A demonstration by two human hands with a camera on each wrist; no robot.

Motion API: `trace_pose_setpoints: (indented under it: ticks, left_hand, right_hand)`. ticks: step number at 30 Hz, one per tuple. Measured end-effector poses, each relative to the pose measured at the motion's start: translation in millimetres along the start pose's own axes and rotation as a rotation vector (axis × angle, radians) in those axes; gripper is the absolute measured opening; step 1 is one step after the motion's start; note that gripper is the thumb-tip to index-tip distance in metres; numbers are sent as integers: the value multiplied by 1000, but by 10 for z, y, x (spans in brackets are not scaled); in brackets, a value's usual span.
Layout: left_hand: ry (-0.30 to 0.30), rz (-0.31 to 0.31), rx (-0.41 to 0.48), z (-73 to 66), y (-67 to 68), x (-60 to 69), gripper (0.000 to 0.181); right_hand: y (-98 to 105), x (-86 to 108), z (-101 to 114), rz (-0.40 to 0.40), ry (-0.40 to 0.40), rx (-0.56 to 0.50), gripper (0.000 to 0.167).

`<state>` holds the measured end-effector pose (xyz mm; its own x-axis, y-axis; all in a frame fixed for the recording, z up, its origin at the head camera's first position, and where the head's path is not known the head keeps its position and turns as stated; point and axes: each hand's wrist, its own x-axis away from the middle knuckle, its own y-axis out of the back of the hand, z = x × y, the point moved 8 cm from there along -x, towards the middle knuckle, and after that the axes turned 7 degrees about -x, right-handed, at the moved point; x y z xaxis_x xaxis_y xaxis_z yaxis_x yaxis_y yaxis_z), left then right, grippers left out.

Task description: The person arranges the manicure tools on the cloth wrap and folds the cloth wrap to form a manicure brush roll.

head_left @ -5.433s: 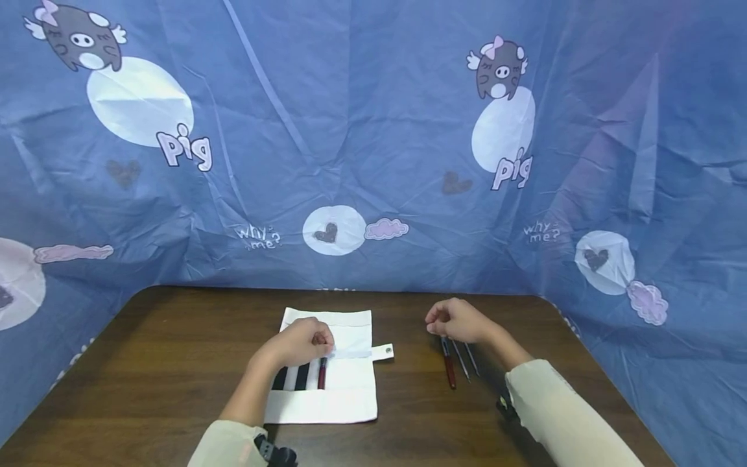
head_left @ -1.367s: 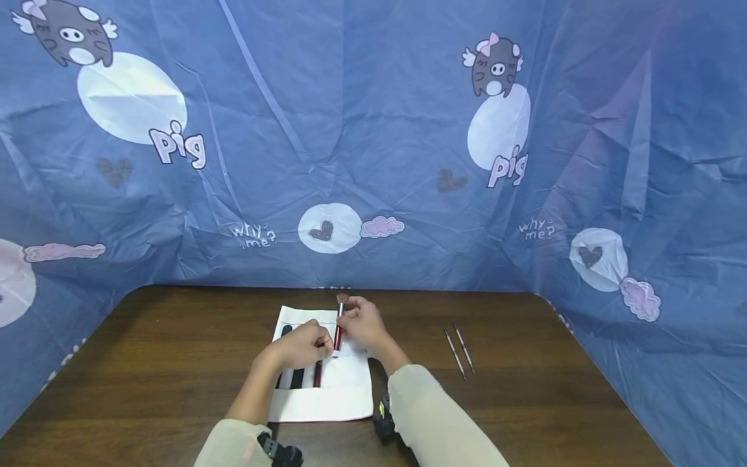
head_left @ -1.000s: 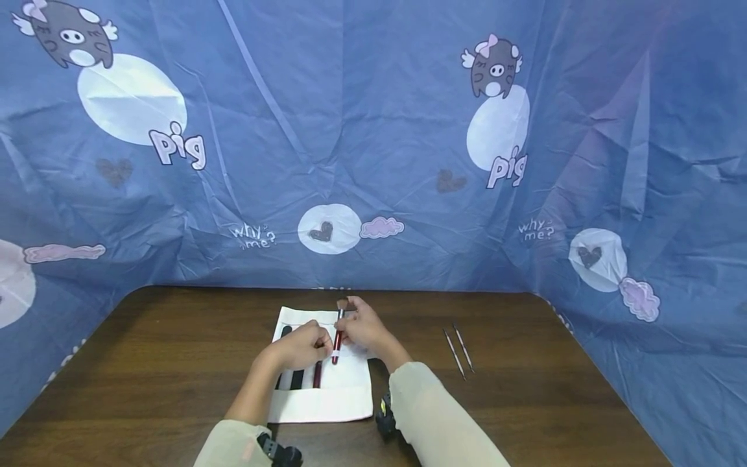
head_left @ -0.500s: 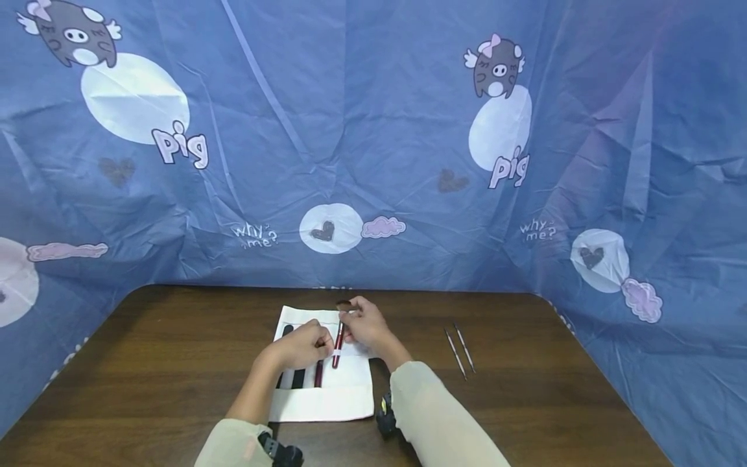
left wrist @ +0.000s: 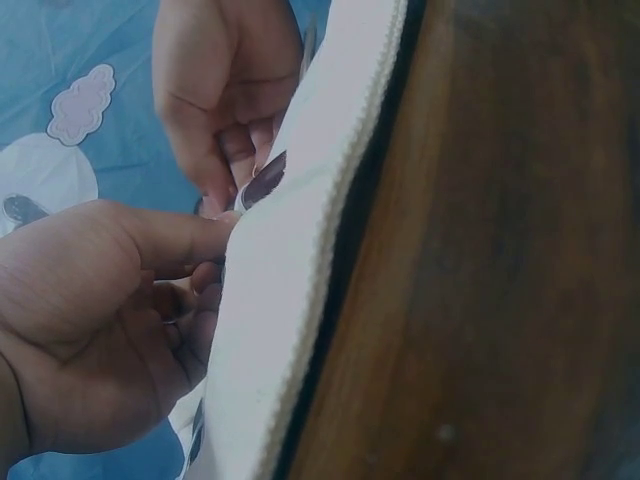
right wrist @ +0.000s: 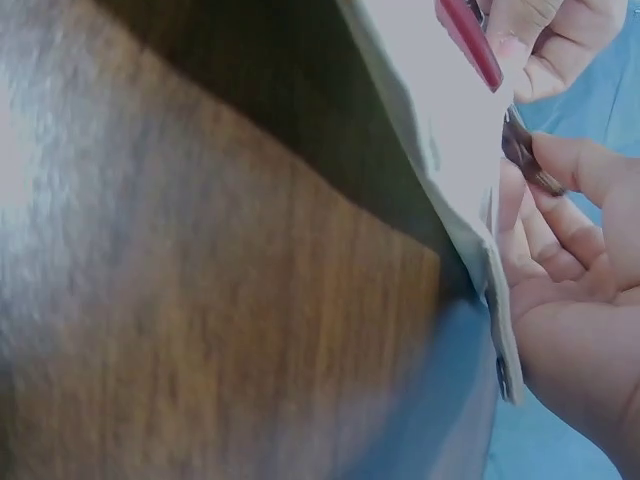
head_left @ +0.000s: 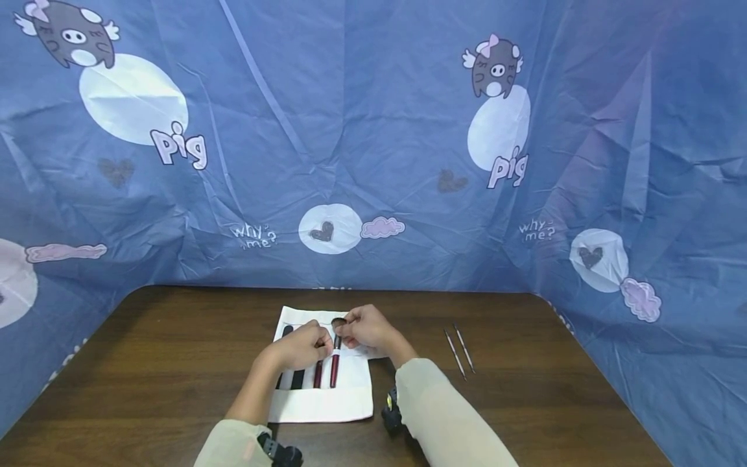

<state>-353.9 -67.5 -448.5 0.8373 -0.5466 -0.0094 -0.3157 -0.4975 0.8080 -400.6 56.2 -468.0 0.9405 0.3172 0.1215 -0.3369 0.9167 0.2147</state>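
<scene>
A white fabric brush roll (head_left: pixel 321 405) lies unrolled on the table. My right hand (head_left: pixel 369 329) pinches a makeup brush (head_left: pixel 334 371) near its dark bristles; the red handle points toward me and runs under a white band on the roll. My left hand (head_left: pixel 300 347) pinches that band just left of the brush, and in the left wrist view its thumb and finger (left wrist: pixel 190 240) meet at the fabric. Beside it a second red-handled brush (head_left: pixel 318 375) and black strips (head_left: pixel 297 379) sit in the roll. The right wrist view shows the bristles (right wrist: pixel 545 180) between thumb and fingers.
Two thin metal sticks (head_left: pixel 455 353) lie side by side on the brown wooden table (head_left: pixel 525 389), right of the roll. A blue printed cloth (head_left: pixel 408 143) hangs behind the table. The roll's snap strap (head_left: pixel 376 353) is partly hidden under my right wrist.
Earlier my right hand was over the tools at the right; it has brought the red brush to the roll. The brush has since slid toward me under the band. My left hand stays put.
</scene>
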Motion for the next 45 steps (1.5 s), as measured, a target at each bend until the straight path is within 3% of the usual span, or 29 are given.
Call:
trace_pose_setpoints:
  ticks: [4, 8, 17, 22, 27, 34, 45]
  left_hand:
    - [-34, -2, -9, -23, 13, -3, 22]
    - [-35, -6, -17, -27, 30, -2, 22]
    - [-23, -10, -35, -42, 30, -14, 22]
    - [-40, -14, -33, -55, 33, -25, 20]
    - [-34, -23, -38, -44, 29, -34, 18]
    - [9, -19, -29, -32, 9, -31, 18]
    - [17, -28, -16, -26, 36, -16, 17]
  right_hand:
    - [5, 32, 33, 36, 16, 78, 4]
    - [0, 58, 63, 61, 21, 138, 10]
    - [16, 69, 88, 86, 36, 187, 12]
    - [144, 89, 127, 82, 46, 224, 11]
    - [410, 149, 180, 84, 84, 256, 11]
    - [935, 363, 232, 56, 167, 332, 9]
    - [1662, 673, 50, -31, 121, 349, 10]
